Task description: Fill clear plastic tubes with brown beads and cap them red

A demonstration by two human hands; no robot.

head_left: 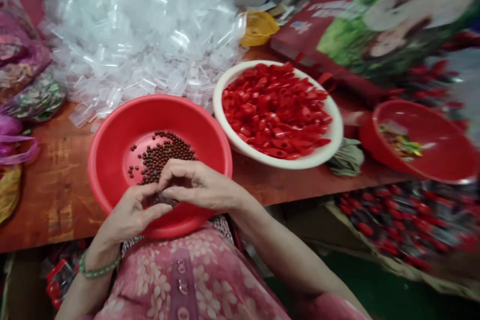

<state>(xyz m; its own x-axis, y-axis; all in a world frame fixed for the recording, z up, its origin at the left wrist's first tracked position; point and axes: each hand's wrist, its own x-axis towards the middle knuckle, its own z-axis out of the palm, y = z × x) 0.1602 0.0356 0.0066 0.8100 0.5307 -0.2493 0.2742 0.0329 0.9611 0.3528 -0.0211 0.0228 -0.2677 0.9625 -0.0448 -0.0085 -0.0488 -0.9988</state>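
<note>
My left hand (131, 212) and my right hand (204, 187) meet over the near side of a red plastic basin (112, 130). Between their curled fingers is a small, dark, see-through plastic piece (166, 200), partly hidden and blurred; what is inside it cannot be made out. Both hands are closed on this piece. Just beyond my fingers, many small round brown balls (172, 152) lie on the basin's floor, a few scattered to the left.
A large heap of clear plastic pieces (150, 35) stands behind the basin. To the right is a white bowl (221, 85) of red plastic parts (275, 110), then a grey cloth (347, 157) and a tilted red bowl (442, 145). Filled bags (33, 95) lie left on the wooden table (60, 185).
</note>
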